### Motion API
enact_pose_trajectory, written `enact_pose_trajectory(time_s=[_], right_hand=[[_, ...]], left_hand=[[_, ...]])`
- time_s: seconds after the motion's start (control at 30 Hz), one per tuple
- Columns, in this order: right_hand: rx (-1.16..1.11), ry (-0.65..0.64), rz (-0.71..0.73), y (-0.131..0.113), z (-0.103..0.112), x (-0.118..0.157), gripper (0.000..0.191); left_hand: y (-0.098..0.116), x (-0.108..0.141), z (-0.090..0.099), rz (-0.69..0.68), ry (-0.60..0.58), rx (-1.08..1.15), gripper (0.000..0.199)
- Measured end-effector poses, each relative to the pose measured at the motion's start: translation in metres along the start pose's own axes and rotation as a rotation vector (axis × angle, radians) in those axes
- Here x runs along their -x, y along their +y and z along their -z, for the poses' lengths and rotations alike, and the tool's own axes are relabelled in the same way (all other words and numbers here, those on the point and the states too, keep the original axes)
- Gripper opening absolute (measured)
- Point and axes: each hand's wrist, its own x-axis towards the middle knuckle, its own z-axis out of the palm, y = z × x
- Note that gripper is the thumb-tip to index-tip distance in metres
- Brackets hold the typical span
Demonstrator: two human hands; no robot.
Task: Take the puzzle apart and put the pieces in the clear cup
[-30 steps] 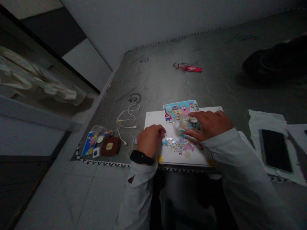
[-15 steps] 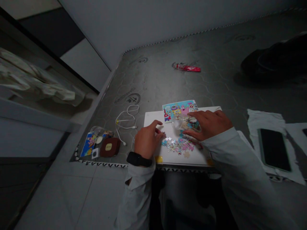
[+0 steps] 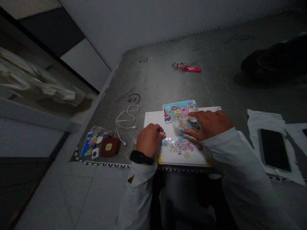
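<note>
My right hand (image 3: pixel 212 124) is wrapped around a clear jar (image 3: pixel 178 123), which lies tilted on its side with its open mouth to the left; puzzle pieces show inside it. Below the jar, a loose pile of small puzzle pieces (image 3: pixel 178 145) is spread over a white box (image 3: pixel 153 117). At the left edge of the pile, my left hand (image 3: pixel 149 138) has its thumb and fingers pinched together on a small puzzle piece (image 3: pixel 163 134), partly hidden by the fingertips. A colourful cartoon picture card (image 3: pixel 170 110) lies behind the jar.
To the left lie a white cable (image 3: pixel 124 127), a brown case (image 3: pixel 110 147) and a clear bag with a blue card (image 3: pixel 88 144). A red packet (image 3: pixel 188 68) lies farther back. On the right, a phone (image 3: pixel 274 150) rests on white paper (image 3: pixel 263 116); a dark object (image 3: pixel 268 60) is behind.
My left hand has shifted slightly right, and its thumb and fingers have closed together at the pile's left edge. My right hand and the jar have barely moved.
</note>
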Motion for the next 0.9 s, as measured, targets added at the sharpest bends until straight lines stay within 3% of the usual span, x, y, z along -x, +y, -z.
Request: enact_pose_trajectory(time_s=[0.13, 0.33, 0.53, 0.9], right_hand=[[-0.008, 0.018, 0.017, 0.0023, -0.0034, -0.0002, 0.067], [-0.033, -0.015, 0.003, 0.0021, -0.0015, -0.0006, 0.067], [-0.003, 0.012, -0.005, 0.0007, -0.0005, 0.0002, 0.066], [-0.022, 0.025, 0.022, 0.0036, -0.0037, 0.0005, 0.066]], left_hand=[[0.0017, -0.0003, -0.0013, -0.046, -0.036, 0.028, 0.004], [0.0013, -0.0001, 0.0009, -0.018, -0.005, 0.073, 0.025], [0.0003, -0.0003, 0.0006, 0.011, 0.029, 0.038, 0.028], [0.0048, -0.0005, -0.0029, 0.023, 0.033, 0.005, 0.005]])
